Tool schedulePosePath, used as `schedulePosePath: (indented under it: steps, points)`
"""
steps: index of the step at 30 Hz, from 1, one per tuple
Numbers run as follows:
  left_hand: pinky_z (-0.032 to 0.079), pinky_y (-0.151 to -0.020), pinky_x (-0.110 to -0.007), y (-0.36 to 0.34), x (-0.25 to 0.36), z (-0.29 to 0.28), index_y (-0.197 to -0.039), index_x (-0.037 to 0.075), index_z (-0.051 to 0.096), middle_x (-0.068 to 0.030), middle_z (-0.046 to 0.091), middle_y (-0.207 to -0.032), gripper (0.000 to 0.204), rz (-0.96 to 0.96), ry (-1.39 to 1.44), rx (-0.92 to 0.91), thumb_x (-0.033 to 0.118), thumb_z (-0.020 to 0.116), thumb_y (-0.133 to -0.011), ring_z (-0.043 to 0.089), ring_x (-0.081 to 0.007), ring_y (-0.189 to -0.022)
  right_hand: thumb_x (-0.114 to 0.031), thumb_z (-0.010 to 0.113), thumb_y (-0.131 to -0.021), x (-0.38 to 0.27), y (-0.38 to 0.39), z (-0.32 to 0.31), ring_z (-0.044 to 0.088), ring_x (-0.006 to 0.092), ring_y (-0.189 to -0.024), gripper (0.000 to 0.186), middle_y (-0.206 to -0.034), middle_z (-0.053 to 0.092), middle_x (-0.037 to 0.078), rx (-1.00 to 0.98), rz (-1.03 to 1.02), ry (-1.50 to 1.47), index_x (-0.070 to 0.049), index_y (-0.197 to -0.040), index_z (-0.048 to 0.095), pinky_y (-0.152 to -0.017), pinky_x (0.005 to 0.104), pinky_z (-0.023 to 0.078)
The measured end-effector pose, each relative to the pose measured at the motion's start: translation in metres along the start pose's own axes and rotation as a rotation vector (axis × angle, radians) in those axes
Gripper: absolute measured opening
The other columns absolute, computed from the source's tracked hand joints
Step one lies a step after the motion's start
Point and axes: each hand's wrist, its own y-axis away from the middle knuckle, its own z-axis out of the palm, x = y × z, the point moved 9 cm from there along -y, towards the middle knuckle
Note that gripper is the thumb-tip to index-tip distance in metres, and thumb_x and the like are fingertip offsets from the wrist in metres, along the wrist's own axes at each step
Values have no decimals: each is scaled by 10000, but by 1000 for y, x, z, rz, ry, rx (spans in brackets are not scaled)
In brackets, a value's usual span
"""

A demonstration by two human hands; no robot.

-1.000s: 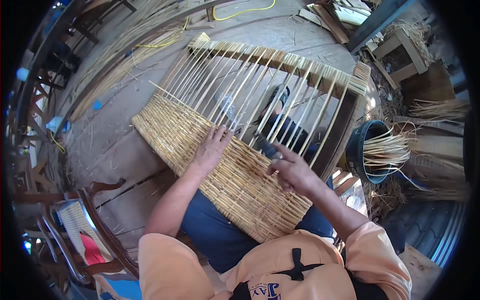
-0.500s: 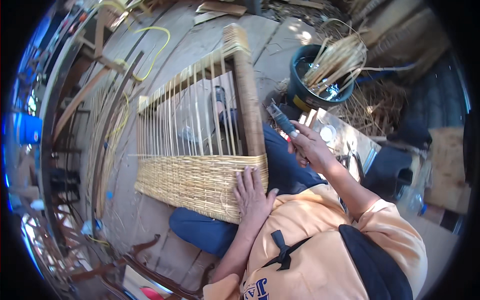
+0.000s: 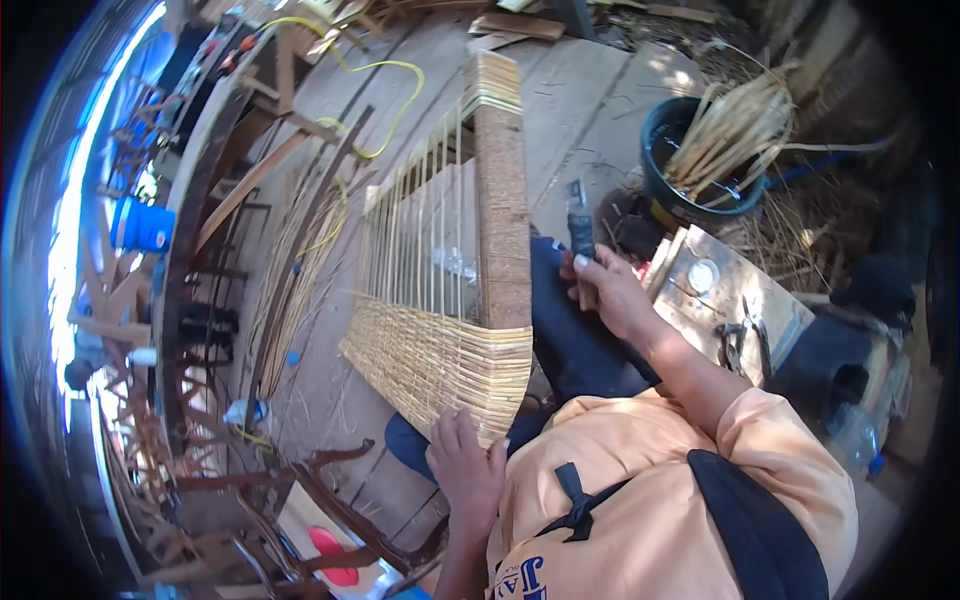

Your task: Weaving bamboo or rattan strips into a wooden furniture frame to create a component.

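Frame (image 3: pixel 502 260) is sitting left of the bucket (image 3: pixel 661 192), looking stiff and best held by its wood (image 3: pixel 503 190). Your left hand (image 3: pixel 466 470) is resting, fingers close, on weave (image 3: pixel 440 365); your right hand (image 3: pixel 616 296) is curling round a tool (image 3: pixel 580 230).

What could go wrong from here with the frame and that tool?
The left hand is on the lower part of the woven panel while the right hand holds the dark-handled tool, so the tilted frame might slip or swing.

The tool's tip points up beside the frame; a careless sweep could scuff the wood or damage the bare strands.
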Motion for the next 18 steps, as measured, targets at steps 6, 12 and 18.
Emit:
schedulePosePath:
  steps: [6,12,18]
  points:
    - [280,-1062,-382,64,-67,21,-1273,-53,420,-216,364,-1369,441,-465,667,536,134,506,-882,386,-332,-1255,-221,540,-917,0,-93,2,518,126,-740,161,-807,512,14,42,45,-249,-77,-976,498,-637,277,445]
    - [271,-1061,-382,75,-99,74,-1229,-78,462,-167,446,-1319,404,-704,1084,1005,211,364,-964,407,-271,-1234,-184,488,-941,25,-97,38,579,174,-880,171,-963,595,45,-45,62,-256,-50,-1048,500,-814,339,473]
    - [331,-1023,-391,66,-119,83,-1016,-83,576,-197,551,-1174,461,-627,1213,1235,304,332,-960,485,-289,-1168,-164,487,-935,21,-89,48,582,174,-887,140,-958,593,46,-64,57,-283,-56,-1022,513,-840,338,463]
